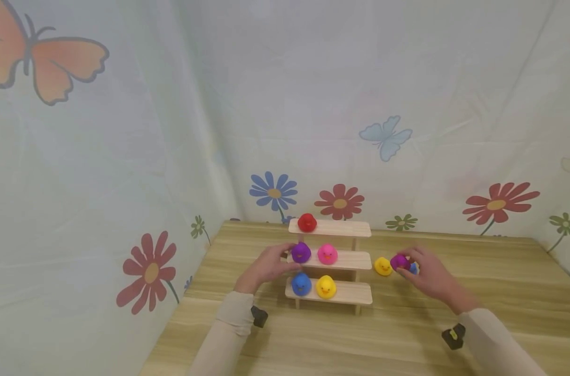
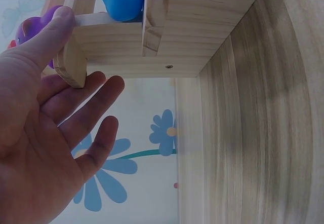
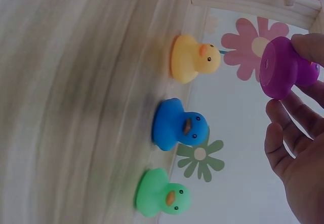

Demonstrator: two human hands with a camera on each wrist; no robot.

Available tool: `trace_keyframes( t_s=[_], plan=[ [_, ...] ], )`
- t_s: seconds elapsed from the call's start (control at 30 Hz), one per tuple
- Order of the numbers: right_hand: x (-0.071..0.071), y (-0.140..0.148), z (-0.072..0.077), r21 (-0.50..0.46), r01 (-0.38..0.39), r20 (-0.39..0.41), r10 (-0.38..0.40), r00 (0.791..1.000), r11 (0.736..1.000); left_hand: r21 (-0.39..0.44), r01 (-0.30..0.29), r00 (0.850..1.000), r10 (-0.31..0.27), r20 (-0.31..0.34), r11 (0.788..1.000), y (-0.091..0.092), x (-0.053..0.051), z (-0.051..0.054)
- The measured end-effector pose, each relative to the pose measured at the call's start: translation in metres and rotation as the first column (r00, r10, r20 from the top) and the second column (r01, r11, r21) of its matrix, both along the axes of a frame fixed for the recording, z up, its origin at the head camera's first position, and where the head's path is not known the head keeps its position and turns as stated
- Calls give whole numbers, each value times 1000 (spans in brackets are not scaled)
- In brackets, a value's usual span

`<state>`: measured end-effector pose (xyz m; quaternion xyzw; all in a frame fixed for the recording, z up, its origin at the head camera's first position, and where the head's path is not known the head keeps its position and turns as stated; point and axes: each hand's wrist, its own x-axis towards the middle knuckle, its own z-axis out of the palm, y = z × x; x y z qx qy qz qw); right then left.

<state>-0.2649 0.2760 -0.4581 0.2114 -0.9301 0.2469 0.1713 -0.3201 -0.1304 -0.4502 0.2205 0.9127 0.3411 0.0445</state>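
At the nine o'clock end of the middle shelf [image 1: 352, 260], the left hand [image 1: 268, 264] touches the purple duck [image 1: 301, 254]; whether it grips, I cannot tell. Toward three o'clock, the right hand [image 1: 429, 271] pinches the magenta duck [image 1: 399, 262] above the tabletop [image 1: 402, 329]; keeping its base level should help steady placing.

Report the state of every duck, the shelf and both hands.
Shelf: standing
Red duck: upright, top board
Shelf purple duck: upright, middle board
Pink duck: upright, middle board
Shelf blue duck: upright, bottom board
Shelf yellow duck: upright, bottom board
Table yellow duck: upright
Table blue duck: upright
Green duck: upright
Raised purple duck: held
Left hand: grip unclear
Right hand: pinching raised duck
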Motion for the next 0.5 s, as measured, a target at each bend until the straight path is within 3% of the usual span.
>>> trace_keyframes(
  t_s=[0.3, 0.5],
  plan=[
    [5, -4, -17, -48, -17, 77, 21, 997, 999, -9, -17, 1000, 17, 16, 1000, 1, 1, 1],
    [6, -6, -27, -27, -56, 52, 57, 997, 998, -7, -12, 1000, 12, 10, 1000, 2, 1, 1]
  ],
)
